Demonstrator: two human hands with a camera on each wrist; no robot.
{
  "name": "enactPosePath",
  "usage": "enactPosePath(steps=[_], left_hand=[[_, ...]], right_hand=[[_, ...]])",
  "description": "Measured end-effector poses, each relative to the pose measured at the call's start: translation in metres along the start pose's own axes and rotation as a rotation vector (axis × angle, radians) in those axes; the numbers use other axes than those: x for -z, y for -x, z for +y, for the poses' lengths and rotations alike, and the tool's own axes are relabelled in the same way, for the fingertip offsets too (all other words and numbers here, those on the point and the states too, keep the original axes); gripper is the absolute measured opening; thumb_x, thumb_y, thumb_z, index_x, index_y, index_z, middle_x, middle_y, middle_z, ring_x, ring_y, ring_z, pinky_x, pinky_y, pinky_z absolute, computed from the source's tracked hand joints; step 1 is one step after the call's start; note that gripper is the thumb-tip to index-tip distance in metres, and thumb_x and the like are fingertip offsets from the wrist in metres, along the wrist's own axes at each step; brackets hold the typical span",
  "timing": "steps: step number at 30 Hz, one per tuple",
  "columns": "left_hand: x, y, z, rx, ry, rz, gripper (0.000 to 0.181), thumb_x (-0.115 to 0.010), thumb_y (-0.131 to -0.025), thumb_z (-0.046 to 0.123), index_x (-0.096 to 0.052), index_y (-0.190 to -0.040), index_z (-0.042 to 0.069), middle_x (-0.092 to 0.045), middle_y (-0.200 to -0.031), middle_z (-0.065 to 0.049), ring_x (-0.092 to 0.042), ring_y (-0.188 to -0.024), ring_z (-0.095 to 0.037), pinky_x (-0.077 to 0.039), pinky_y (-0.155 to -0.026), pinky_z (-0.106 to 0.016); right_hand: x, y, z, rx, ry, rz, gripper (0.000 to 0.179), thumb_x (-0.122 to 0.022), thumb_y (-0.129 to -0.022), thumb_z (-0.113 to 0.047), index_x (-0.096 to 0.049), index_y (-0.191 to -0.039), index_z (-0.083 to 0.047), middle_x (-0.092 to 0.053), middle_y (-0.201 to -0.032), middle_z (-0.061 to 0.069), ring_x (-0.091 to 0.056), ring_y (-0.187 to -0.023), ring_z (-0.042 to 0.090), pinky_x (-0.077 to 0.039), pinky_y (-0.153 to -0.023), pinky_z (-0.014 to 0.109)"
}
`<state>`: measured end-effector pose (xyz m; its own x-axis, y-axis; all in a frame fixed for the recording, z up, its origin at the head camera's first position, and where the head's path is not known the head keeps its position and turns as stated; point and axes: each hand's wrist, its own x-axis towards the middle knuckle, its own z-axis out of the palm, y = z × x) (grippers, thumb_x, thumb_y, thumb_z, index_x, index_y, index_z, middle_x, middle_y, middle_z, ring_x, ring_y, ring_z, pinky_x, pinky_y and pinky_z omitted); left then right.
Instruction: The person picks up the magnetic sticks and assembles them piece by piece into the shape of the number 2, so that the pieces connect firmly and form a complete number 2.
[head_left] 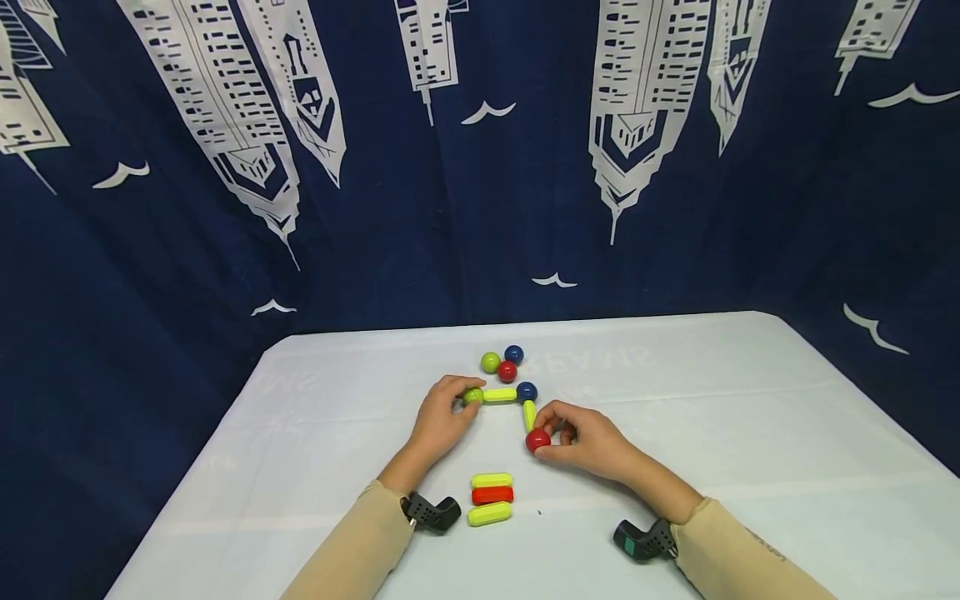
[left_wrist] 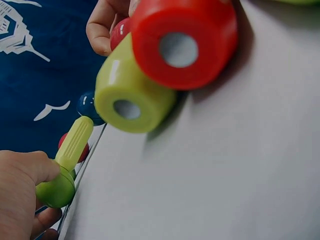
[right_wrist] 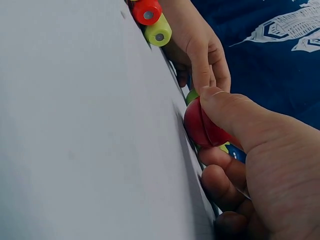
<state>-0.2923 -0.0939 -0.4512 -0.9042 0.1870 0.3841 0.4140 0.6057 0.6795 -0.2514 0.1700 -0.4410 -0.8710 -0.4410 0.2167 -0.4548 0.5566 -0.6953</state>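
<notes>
My left hand (head_left: 441, 421) pinches a green ball (head_left: 473, 397) between thumb and fingers. From that ball a yellow-green rod (head_left: 500, 395) runs right to a dark blue ball (head_left: 527, 392). A second yellow-green rod (head_left: 529, 414) comes from the blue ball toward me and meets a red ball (head_left: 537, 440). My right hand (head_left: 588, 437) holds this red ball between thumb and fingers; the right wrist view shows the thumb on top of the red ball (right_wrist: 205, 122). In the left wrist view, the thumb presses the green ball (left_wrist: 56, 190) where its rod joins.
Nearer me lie a yellow-green rod (head_left: 492, 480), a red rod (head_left: 492, 495) and another yellow-green rod (head_left: 490, 514), with metal-looking ends. Behind the joined pieces sit a loose green ball (head_left: 491, 362), blue ball (head_left: 513, 354) and red ball (head_left: 507, 371). A dark blue curtain (head_left: 450, 250) hangs behind the white table (head_left: 337, 400).
</notes>
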Motion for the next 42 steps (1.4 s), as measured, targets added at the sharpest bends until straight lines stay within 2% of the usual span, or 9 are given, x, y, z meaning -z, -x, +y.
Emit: enactPosePath(steps=[3,7,11,18,22,25,29,36,42], left_hand=[[0.000,-0.001,0.000,-0.002,0.013,-0.005,0.031,-0.072,-0.094,0.008,-0.073,-0.124,0.014,-0.065,-0.127,-0.011,-0.060,-0.115,-0.028,-0.050,-0.099,-0.047],[0.000,-0.005,0.002,-0.024,0.013,-0.002,0.031,-0.073,-0.094,0.009,-0.073,-0.124,0.014,-0.065,-0.126,-0.011,-0.060,-0.114,-0.029,-0.050,-0.098,-0.047],[0.005,-0.010,0.011,-0.060,0.008,-0.014,0.029,-0.073,-0.095,0.010,-0.074,-0.123,0.014,-0.067,-0.126,-0.009,-0.061,-0.113,-0.028,-0.050,-0.097,-0.047],[0.005,-0.029,0.029,-0.170,-0.029,-0.164,0.025,-0.072,-0.096,0.010,-0.076,-0.121,0.014,-0.072,-0.118,-0.004,-0.063,-0.114,-0.025,-0.049,-0.104,-0.045],[0.000,-0.041,0.036,-0.221,-0.029,-0.241,0.024,-0.071,-0.097,0.009,-0.077,-0.120,0.013,-0.072,-0.114,-0.006,-0.065,-0.106,-0.024,-0.051,-0.100,-0.043],[-0.004,-0.045,0.036,-0.201,-0.035,-0.295,0.024,-0.070,-0.097,0.009,-0.077,-0.119,0.013,-0.072,-0.117,-0.005,-0.066,-0.102,-0.022,-0.054,-0.095,-0.040],[-0.006,-0.045,0.033,-0.147,-0.049,-0.347,0.025,-0.070,-0.097,0.007,-0.078,-0.120,0.016,-0.073,-0.123,-0.003,-0.064,-0.104,-0.019,-0.054,-0.094,-0.034],[-0.009,-0.045,0.027,-0.099,-0.041,-0.350,0.031,-0.069,-0.097,0.004,-0.077,-0.122,0.020,-0.071,-0.126,-0.003,-0.061,-0.098,-0.017,-0.052,-0.090,-0.031],[-0.011,-0.044,0.025,-0.075,-0.032,-0.353,0.032,-0.067,-0.098,0.003,-0.077,-0.123,0.021,-0.071,-0.127,-0.002,-0.063,-0.101,-0.017,-0.053,-0.093,-0.034]], right_hand=[[0.000,-0.001,-0.001,-0.007,0.007,-0.004,0.031,-0.087,-0.084,-0.028,-0.067,-0.106,-0.020,-0.063,-0.091,-0.006,-0.054,-0.073,0.010,-0.045,-0.065,0.023],[0.000,0.001,0.000,-0.005,0.011,-0.004,0.031,-0.087,-0.084,-0.028,-0.067,-0.107,-0.020,-0.063,-0.091,-0.006,-0.053,-0.073,0.010,-0.045,-0.065,0.023],[0.000,0.000,0.002,0.005,0.010,-0.004,0.029,-0.086,-0.085,-0.027,-0.067,-0.106,-0.020,-0.064,-0.091,-0.006,-0.053,-0.072,0.009,-0.045,-0.065,0.023],[-0.002,-0.001,0.004,0.027,0.013,-0.007,0.029,-0.086,-0.085,-0.027,-0.067,-0.106,-0.022,-0.064,-0.091,-0.007,-0.054,-0.071,0.007,-0.046,-0.065,0.023],[0.000,-0.001,0.005,0.024,0.020,-0.005,0.029,-0.086,-0.085,-0.027,-0.067,-0.106,-0.022,-0.064,-0.091,-0.007,-0.053,-0.071,0.008,-0.046,-0.064,0.023],[0.001,-0.001,0.005,0.024,0.018,-0.005,0.029,-0.086,-0.085,-0.027,-0.067,-0.106,-0.021,-0.064,-0.091,-0.006,-0.053,-0.071,0.008,-0.045,-0.064,0.023],[0.000,-0.001,0.005,0.029,0.009,-0.011,0.029,-0.086,-0.085,-0.028,-0.067,-0.106,-0.021,-0.064,-0.091,-0.006,-0.054,-0.071,0.008,-0.046,-0.065,0.023],[0.000,-0.002,0.004,0.026,0.007,-0.007,0.030,-0.086,-0.084,-0.026,-0.067,-0.106,-0.020,-0.064,-0.091,-0.006,-0.053,-0.070,0.008,-0.046,-0.064,0.023],[0.000,-0.001,0.006,0.032,0.014,-0.004,0.033,-0.087,-0.083,-0.024,-0.064,-0.107,-0.020,-0.064,-0.092,-0.006,-0.052,-0.069,0.007,-0.044,-0.063,0.022]])
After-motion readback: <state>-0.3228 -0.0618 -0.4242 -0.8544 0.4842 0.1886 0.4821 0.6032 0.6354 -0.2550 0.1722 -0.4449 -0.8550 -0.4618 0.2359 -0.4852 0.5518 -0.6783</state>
